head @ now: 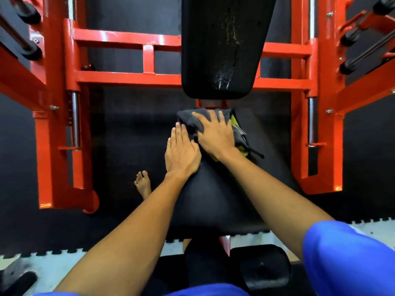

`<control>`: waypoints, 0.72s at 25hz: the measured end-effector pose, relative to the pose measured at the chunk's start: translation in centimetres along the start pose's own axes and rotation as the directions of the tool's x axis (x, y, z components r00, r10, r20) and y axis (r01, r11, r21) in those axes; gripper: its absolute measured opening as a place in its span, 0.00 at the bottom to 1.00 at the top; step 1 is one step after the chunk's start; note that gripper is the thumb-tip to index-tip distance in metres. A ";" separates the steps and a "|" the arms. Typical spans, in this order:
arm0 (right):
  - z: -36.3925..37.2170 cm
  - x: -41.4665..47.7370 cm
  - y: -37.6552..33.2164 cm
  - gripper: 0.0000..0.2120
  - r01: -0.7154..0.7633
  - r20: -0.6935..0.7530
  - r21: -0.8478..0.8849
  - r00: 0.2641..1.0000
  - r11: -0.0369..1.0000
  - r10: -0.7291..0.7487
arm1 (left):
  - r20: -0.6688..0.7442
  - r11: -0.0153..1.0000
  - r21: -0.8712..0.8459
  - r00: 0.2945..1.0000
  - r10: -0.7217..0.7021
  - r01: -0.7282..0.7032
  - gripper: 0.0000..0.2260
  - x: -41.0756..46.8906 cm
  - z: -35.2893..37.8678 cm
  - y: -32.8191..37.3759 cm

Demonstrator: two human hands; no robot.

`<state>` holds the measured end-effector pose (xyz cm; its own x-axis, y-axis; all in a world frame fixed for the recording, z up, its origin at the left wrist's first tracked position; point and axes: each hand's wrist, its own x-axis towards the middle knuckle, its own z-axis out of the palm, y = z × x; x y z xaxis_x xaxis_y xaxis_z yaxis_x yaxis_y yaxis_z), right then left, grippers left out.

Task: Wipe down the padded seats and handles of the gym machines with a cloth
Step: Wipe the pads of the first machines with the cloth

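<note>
Both hands are lying flat on the seat: my right hand is pressing the soft, limp cloth at its far end, my left hand is bracing open beside it.

A gym: red steel machine frame, black padded seat, rubber floor mats.
</note>
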<state>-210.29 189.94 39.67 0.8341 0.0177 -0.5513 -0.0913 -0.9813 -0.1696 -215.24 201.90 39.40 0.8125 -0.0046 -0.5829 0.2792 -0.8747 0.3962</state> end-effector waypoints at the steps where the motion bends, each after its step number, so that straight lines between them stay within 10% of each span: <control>1: -0.2 2.2 -1.2 0.28 0.030 0.017 0.021 0.999 0.999 -0.031 | -0.016 1.000 0.011 1.000 -0.001 0.001 0.29 0.0 0.1 0.0; 5: -1.3 7.0 -0.8 0.25 0.237 0.089 -0.034 0.968 0.971 -0.233 | -0.024 1.000 0.026 1.000 -0.004 0.004 0.30 0.3 0.3 0.0; 10: -2.7 8.0 2.0 0.24 -0.139 0.025 0.028 0.990 0.990 0.139 | -0.035 1.000 0.029 0.999 0.006 -0.004 0.30 0.2 0.2 0.1; 15: -2.1 7.8 -2.1 0.22 0.255 0.092 0.046 0.962 0.966 -0.258 | -0.032 0.998 0.059 0.999 0.001 0.001 0.30 0.4 0.3 0.2; 18: -2.2 8.5 0.2 0.24 0.127 0.104 0.134 0.985 0.983 -0.141 | -0.025 0.999 0.044 1.000 -0.003 0.004 0.30 0.3 0.1 0.3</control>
<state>-202.00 189.49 36.71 0.7773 0.1757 -0.6041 -0.0570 -0.9366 -0.3457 -214.92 201.62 39.29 0.8243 0.0104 -0.5660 0.2598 -0.8953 0.3619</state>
